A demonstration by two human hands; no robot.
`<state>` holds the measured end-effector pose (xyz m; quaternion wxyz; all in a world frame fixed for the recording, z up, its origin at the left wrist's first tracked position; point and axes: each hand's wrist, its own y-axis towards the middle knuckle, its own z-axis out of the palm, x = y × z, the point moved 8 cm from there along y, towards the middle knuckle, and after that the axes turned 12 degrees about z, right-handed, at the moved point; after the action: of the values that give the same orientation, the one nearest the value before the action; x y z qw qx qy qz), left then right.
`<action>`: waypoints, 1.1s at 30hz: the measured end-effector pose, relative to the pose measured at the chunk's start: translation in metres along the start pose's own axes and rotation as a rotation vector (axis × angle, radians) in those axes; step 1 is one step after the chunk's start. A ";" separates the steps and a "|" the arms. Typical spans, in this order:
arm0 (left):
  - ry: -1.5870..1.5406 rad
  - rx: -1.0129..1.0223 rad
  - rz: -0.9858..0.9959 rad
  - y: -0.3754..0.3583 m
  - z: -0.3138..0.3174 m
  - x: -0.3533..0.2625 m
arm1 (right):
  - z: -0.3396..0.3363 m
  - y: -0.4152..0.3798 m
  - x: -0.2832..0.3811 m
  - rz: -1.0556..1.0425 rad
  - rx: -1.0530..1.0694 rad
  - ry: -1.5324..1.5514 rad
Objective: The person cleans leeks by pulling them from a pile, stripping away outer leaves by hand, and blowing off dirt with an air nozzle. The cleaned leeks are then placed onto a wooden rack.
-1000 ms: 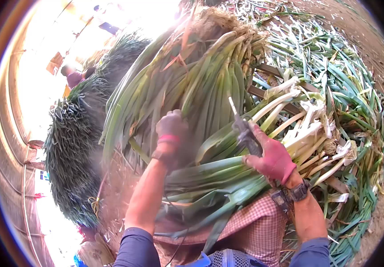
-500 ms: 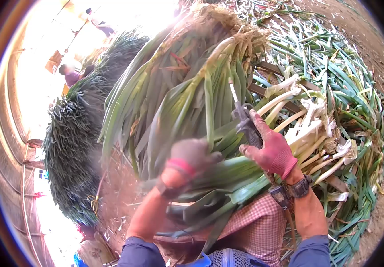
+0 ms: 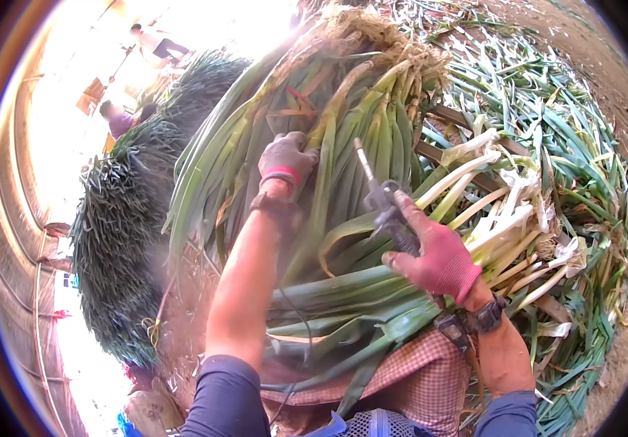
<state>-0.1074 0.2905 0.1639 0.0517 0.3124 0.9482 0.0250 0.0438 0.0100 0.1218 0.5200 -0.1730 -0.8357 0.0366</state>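
My left hand (image 3: 288, 158), in a grey glove with a pink cuff, is closed around a leek in the big pile of leeks (image 3: 234, 175) in front of me. The leaves hang toward me and the roots point away. My right hand (image 3: 438, 255), in a reddish glove, grips an air blow gun (image 3: 394, 215), whose thin nozzle points up and left at the pile. Leeks with stripped white stalks (image 3: 467, 171) lie beside and beyond that hand, and their green leaves (image 3: 350, 291) run across my lap.
Loose cut leaves (image 3: 547, 124) cover the ground on the right. A tall stack of leeks (image 3: 121, 247) stands at the left, with a person (image 3: 119, 124) behind it and another person (image 3: 157, 45) farther back. A checked cloth (image 3: 409, 364) covers my legs.
My left hand has moved up and away from me, from near my lap into the leek pile, and has closed there. The blow gun has shifted slightly left and tilts more leftward.
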 end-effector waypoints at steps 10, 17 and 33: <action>-0.141 -0.094 -0.056 -0.043 0.006 -0.023 | 0.022 0.000 0.027 -0.015 0.092 -0.107; -0.203 -0.086 -0.087 -0.059 0.022 -0.022 | 0.029 0.007 0.031 0.126 0.104 -0.241; -0.204 0.130 -0.069 -0.032 0.020 -0.017 | -0.020 0.114 0.049 0.242 -0.100 -0.277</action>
<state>-0.1105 0.2546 0.1424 0.1286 0.2829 0.9479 -0.0702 0.0705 0.1307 0.1448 0.3824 -0.2911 -0.8732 0.0808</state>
